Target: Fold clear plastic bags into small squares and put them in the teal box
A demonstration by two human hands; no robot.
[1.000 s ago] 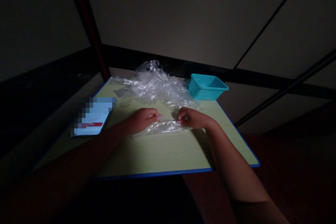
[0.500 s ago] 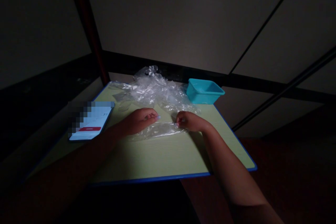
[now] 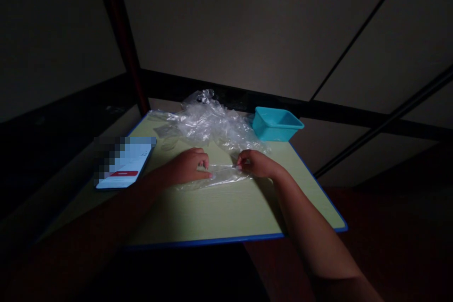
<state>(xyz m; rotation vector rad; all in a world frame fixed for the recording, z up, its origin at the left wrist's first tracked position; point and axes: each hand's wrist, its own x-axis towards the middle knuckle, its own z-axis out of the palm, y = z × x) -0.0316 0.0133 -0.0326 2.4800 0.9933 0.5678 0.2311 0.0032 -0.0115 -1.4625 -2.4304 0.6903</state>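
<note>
A flat, clear plastic bag (image 3: 226, 176) lies across the table in front of me. My right hand (image 3: 255, 163) pinches its far edge near the right end. At the left part of the bag rests my left hand (image 3: 191, 166); its thumb is stretched out over the plastic and the fingers curl apart from it, with nothing gripped between them. Behind both hands spreads a crumpled heap of clear plastic bags (image 3: 212, 120).
A turquoise plastic basket (image 3: 274, 125) stands at the table's back right. On the left, a phone or tablet (image 3: 122, 174) with a lit screen lies close to my left forearm. The table (image 3: 212, 217) has a blue edge, with walls behind it.
My left thumb has parted from the fingers and come down nearer to me over the bag. The right hand keeps its pinch in about the same place.
</note>
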